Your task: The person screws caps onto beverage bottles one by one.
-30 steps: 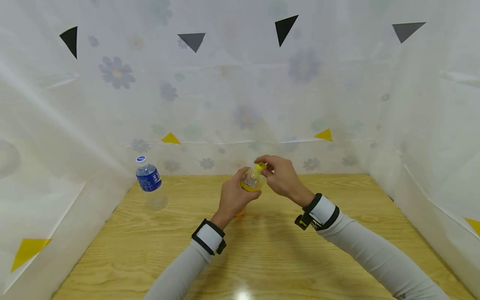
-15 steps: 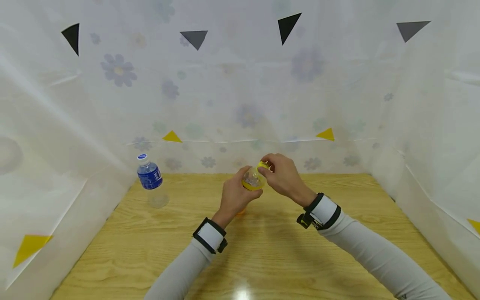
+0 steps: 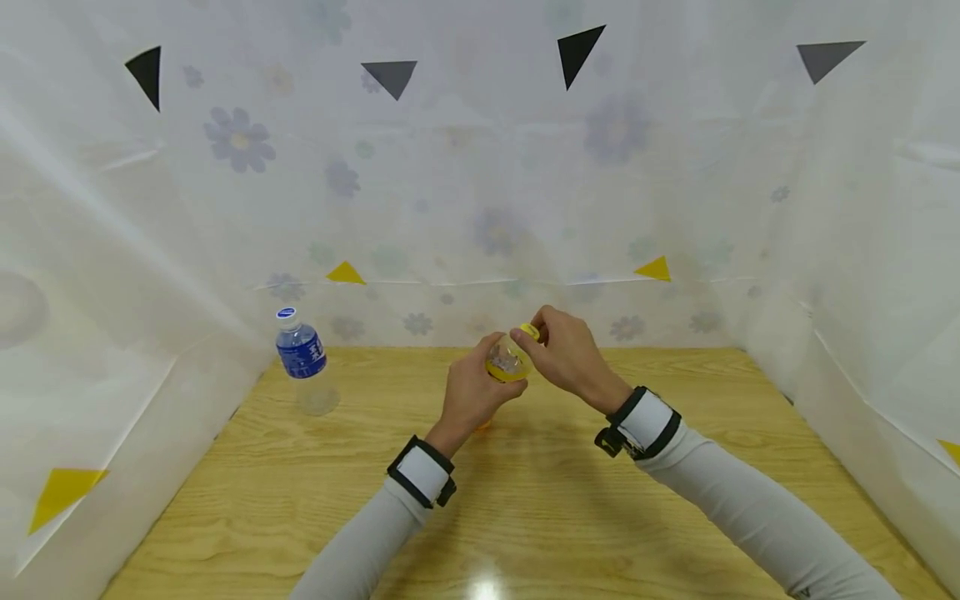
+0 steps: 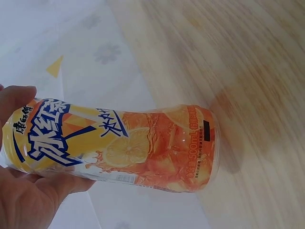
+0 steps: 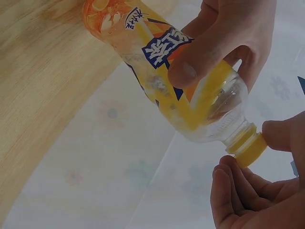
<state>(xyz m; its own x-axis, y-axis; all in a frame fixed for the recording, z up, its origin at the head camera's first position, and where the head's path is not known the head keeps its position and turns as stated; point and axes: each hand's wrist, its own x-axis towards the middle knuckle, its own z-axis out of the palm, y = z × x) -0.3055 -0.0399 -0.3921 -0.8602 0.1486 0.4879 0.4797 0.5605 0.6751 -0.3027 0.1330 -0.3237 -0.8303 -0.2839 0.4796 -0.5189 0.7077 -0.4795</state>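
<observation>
A clear plastic drink bottle (image 4: 138, 148) with an orange and yellow label is raised over the table, tilted; its lower part is mostly hidden in the head view. My left hand (image 3: 471, 392) grips it around its upper label, thumb on the near side. The yellow bottle cap (image 5: 251, 150) sits at the bottle's neck. My right hand (image 3: 572, 354) pinches this cap between thumb and fingertips, as the right wrist view shows. Whether the cap is loose on the neck I cannot tell.
A second clear bottle (image 3: 302, 358) with a blue label and white cap stands upright at the back left of the wooden table (image 3: 600, 517). White flower-patterned sheeting (image 3: 480, 167) with black, grey and yellow triangles encloses the back and sides.
The fingers of my right hand have shifted around the cap, the thumb moving up over it. My left hand keeps its grip on the bottle. The head view has shifted slightly.
</observation>
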